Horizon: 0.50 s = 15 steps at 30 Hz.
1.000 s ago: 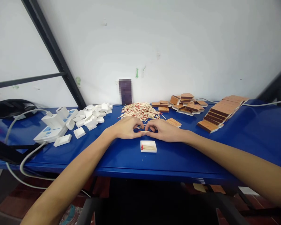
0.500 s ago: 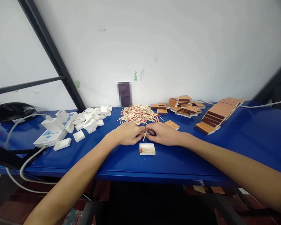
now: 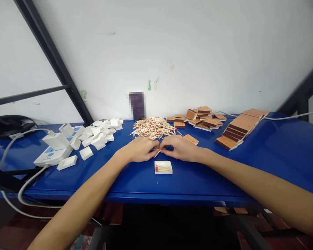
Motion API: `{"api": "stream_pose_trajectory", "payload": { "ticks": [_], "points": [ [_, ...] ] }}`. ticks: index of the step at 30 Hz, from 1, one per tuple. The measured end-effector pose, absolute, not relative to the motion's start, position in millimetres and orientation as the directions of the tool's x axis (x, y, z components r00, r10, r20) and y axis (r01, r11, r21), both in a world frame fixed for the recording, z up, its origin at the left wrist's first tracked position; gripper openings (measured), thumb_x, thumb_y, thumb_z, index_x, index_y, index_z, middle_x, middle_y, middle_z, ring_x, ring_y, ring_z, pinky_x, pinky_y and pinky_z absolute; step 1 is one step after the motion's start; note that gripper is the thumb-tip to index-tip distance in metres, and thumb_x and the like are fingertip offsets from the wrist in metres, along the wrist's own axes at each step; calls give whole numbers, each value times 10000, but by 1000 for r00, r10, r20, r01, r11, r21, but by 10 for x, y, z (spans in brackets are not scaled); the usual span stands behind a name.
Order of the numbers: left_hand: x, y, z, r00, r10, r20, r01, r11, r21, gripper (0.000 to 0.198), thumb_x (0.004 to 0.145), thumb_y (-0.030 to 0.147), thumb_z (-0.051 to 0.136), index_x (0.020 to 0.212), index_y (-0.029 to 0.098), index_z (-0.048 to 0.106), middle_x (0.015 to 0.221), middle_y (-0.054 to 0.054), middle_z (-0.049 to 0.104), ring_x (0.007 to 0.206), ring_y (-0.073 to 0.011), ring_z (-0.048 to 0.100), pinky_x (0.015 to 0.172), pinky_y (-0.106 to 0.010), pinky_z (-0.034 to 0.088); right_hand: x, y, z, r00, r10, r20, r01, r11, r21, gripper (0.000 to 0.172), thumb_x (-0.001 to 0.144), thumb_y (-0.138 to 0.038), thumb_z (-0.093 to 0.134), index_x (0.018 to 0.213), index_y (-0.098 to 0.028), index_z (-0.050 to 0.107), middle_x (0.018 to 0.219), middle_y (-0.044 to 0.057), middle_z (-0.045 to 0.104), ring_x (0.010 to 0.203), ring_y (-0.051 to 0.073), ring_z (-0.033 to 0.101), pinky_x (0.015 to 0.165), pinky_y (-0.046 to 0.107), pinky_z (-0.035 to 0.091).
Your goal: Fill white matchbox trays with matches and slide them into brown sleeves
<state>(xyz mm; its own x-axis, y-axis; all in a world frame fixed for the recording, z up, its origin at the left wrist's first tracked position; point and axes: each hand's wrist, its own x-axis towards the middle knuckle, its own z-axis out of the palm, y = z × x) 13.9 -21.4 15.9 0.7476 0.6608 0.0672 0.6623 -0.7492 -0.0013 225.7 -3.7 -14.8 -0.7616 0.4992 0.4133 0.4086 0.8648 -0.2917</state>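
Observation:
My left hand point(image 3: 142, 149) and my right hand point(image 3: 181, 148) meet fingertip to fingertip in front of a heap of red-tipped matches point(image 3: 154, 127). Both are closed in a pinch on a few matchsticks; one match point(image 3: 157, 153) slants down toward me, its red head lowest. How many the fingers hide I cannot tell. Just below the hands, a white matchbox tray point(image 3: 167, 163) lies on the table, with several matches point(image 3: 163, 169) side by side in it, heads to the left. An orange-brown matchbox point(image 3: 191, 139) lies behind my right hand.
White empty trays point(image 3: 100, 133) are piled at the left, beside a white power strip point(image 3: 53, 154) with plugs and cables. Brown matchboxes point(image 3: 205, 119) are heaped at the back right, and a leaning row of them point(image 3: 237, 128) stands farther right. All rest on a blue table point(image 3: 198, 180) against a wall.
The match between my fingertips has turned to a flatter slant, its head now farther left. Both hands stay together in the same place; the whole view has shifted slightly.

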Motion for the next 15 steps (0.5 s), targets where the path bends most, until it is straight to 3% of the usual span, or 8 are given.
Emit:
{"api": "stream_pose_trajectory", "payload": {
  "ticks": [12, 15],
  "points": [
    [119, -198, 168, 780, 610, 137, 612, -790, 32, 357, 1019, 334, 347, 884, 171, 635, 844, -49, 650, 773, -176, 597, 709, -296, 412, 2298, 18, -157, -723, 577, 380, 454, 811, -369, 93, 786, -113, 616, 785, -180, 681, 780, 10, 711, 706, 139, 612, 679, 254, 418],
    [130, -206, 179, 784, 608, 128, 611, -792, 17, 323, 994, 371, 402, 893, 169, 632, 839, -52, 636, 763, -182, 590, 700, -300, 413, 2298, 13, -148, -720, 588, 368, 468, 803, -368, 95, 777, -109, 609, 773, -180, 671, 773, 7, 707, 704, 140, 612, 680, 255, 417]
  ]
}}
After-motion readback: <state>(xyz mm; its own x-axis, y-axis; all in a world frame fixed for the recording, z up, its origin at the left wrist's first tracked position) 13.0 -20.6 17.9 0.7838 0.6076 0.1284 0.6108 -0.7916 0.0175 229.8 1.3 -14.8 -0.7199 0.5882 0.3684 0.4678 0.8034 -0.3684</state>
